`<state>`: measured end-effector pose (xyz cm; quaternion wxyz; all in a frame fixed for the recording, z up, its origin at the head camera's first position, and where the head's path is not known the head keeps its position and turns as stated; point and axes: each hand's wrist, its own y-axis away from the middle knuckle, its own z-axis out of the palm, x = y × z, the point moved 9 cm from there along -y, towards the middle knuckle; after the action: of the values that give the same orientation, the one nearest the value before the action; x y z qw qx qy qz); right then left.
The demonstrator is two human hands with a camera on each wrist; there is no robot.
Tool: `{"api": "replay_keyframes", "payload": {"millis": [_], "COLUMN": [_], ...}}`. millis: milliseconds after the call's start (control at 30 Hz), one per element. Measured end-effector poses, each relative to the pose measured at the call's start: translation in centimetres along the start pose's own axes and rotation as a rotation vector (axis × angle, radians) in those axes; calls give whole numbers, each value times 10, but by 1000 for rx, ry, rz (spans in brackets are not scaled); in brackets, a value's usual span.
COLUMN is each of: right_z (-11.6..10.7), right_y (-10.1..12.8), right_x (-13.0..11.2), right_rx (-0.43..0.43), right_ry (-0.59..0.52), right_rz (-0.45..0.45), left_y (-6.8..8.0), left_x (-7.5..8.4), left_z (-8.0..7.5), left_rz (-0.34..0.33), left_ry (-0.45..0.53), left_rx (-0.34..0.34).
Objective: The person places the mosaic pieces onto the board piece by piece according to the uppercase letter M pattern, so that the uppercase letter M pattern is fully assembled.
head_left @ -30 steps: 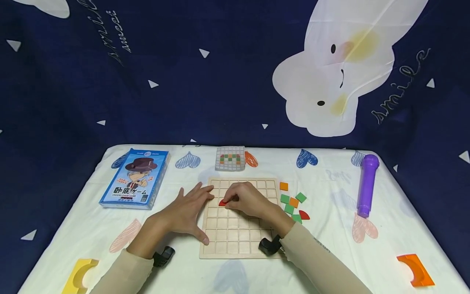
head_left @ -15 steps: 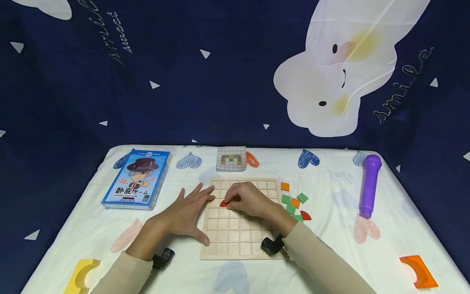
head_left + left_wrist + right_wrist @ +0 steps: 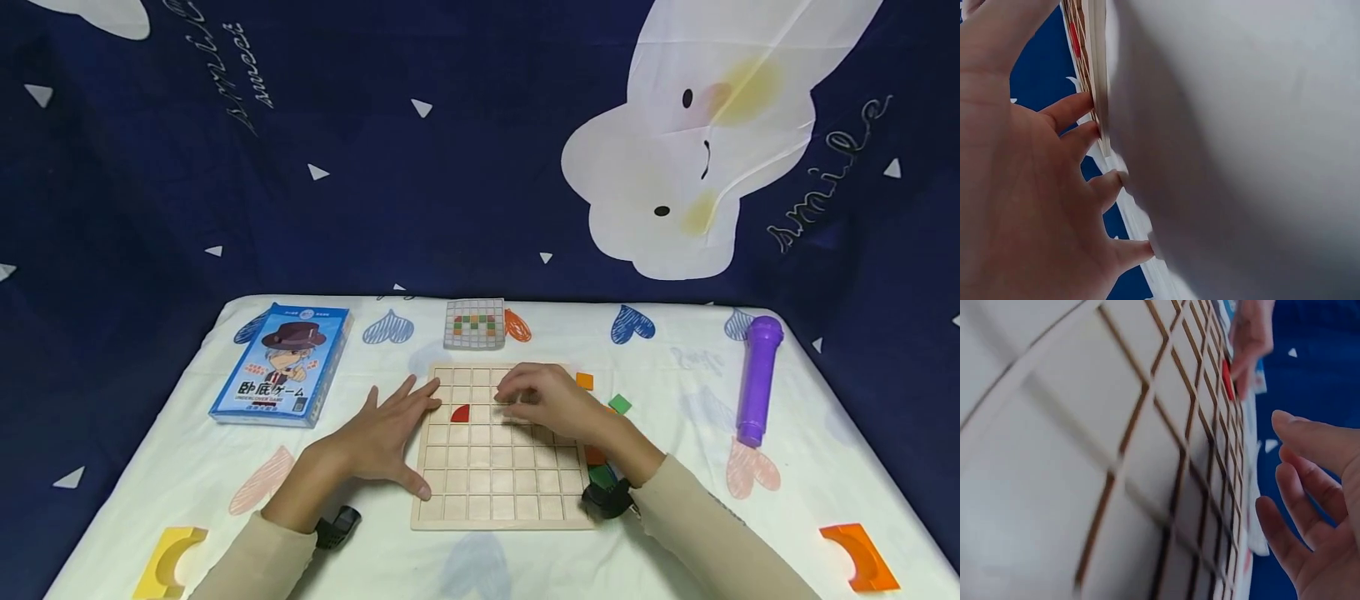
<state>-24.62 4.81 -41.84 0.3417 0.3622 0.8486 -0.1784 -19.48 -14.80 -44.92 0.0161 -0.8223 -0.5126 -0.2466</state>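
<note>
Your right hand (image 3: 543, 400) has just let go of the red piece (image 3: 461, 413) and has moved to the right, above the wooden board (image 3: 480, 506). This means, I judge, that the piece is placed and needs no more holding. Its fingers are softly bent and apart, and nothing is between them. Your left hand (image 3: 382, 429) has not moved: its fingers are spread wide, touching the left edge of the board, and it grips nothing.

The red piece is a plain quarter circle. It sits in the third row from the far side, second square from the left, and seems to lie flat. Its round edge faces far and left; its straight edges face right and near. The other squares that I can see carry no piece.
</note>
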Motion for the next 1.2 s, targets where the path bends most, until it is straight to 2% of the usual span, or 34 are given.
{"api": "replay_keyframes", "payload": {"millis": [200,600,733,867,1033,1200], "right_z": [-31,-89,-94,-89,-82,-84], "right_y": [27,75,90,104,113,112], "right_x": [11,51,71,89,100,101], "right_rx": [43,174,185,186,182,186], "right_ry": [37,66,57,51,71,69], "right_rz": [19,144,208,243,243,208], "left_y": [-2,-2,-1,1,1,0], "left_x": [0,2,3,4,2,2], "left_z": [0,-4,-2,2,5,0], "left_rz": [-5,-2,-3,3,-1,4], "left_ry": [-9,-6,7,19,26,21], "left_rx": [-7,-6,-10,-18,-20,1]}}
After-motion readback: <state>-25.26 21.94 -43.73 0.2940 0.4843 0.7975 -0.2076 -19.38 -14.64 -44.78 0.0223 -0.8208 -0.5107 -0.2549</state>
